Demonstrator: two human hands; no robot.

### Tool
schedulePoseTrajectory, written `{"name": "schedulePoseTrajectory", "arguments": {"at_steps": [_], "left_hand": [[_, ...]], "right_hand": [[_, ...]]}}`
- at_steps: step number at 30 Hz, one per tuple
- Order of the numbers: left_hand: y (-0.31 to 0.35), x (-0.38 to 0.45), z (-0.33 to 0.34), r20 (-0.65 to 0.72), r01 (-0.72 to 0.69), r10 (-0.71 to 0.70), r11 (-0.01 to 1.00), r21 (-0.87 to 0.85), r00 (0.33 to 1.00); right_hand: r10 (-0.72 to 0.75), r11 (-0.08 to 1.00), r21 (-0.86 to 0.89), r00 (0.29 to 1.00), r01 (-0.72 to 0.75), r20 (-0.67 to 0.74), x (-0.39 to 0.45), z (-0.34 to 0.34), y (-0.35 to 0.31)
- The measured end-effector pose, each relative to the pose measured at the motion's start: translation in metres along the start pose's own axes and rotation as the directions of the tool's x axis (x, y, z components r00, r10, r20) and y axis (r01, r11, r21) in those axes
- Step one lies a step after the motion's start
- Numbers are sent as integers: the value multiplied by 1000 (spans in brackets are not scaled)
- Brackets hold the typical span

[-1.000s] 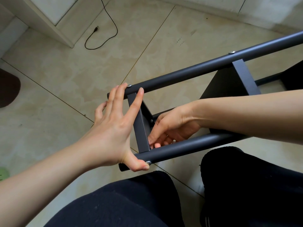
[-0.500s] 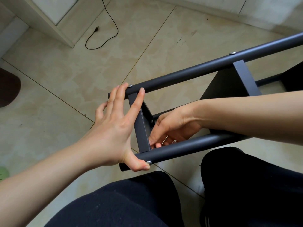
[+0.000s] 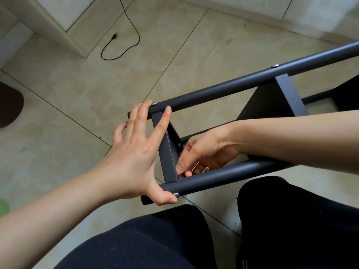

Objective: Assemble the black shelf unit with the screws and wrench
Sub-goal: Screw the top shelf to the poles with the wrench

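Note:
The black shelf unit (image 3: pixel 233 86) lies on its side over my lap, two round tubes running left to right. A narrow end panel (image 3: pixel 167 152) joins the far tube to the near tube (image 3: pixel 223 174). My left hand (image 3: pixel 134 152) spans both tubes: straight fingers rest on the far tube by a screw (image 3: pixel 154 103), and the thumb presses beside a screw (image 3: pixel 176 195) on the near tube. My right hand (image 3: pixel 204 150) reaches inside the frame. Its curled fingers pinch a thin silver wrench (image 3: pixel 194 166) at the panel's lower corner. The wrench tip is hidden.
A second shelf panel (image 3: pixel 272 101) stands further right, with a screw (image 3: pixel 274 65) above it. A black cable (image 3: pixel 124 45) lies on the tiled floor near a white cabinet base (image 3: pixel 58 32). A dark mat (image 3: pixel 9 105) is at the left. My dark-trousered legs (image 3: pixel 145 239) fill the bottom.
My right hand's fingers have shifted slightly at the panel's lower corner, and the silver wrench now shows between them. My left hand and the frame have stayed put.

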State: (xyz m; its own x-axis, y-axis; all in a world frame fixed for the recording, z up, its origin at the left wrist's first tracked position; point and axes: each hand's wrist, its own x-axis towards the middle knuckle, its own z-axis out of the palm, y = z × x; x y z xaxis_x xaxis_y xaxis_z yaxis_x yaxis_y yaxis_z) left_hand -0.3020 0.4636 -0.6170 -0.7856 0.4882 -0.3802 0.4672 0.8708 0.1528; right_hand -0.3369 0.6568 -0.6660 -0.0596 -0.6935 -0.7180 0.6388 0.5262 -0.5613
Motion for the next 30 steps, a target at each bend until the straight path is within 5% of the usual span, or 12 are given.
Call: {"name": "schedulePoseTrajectory", "arguments": {"at_steps": [30], "left_hand": [[1,0,0,6,8,-9,1000,26,1000]], "right_hand": [[-63,998,-18,998,63,-31,3,4,1]]}}
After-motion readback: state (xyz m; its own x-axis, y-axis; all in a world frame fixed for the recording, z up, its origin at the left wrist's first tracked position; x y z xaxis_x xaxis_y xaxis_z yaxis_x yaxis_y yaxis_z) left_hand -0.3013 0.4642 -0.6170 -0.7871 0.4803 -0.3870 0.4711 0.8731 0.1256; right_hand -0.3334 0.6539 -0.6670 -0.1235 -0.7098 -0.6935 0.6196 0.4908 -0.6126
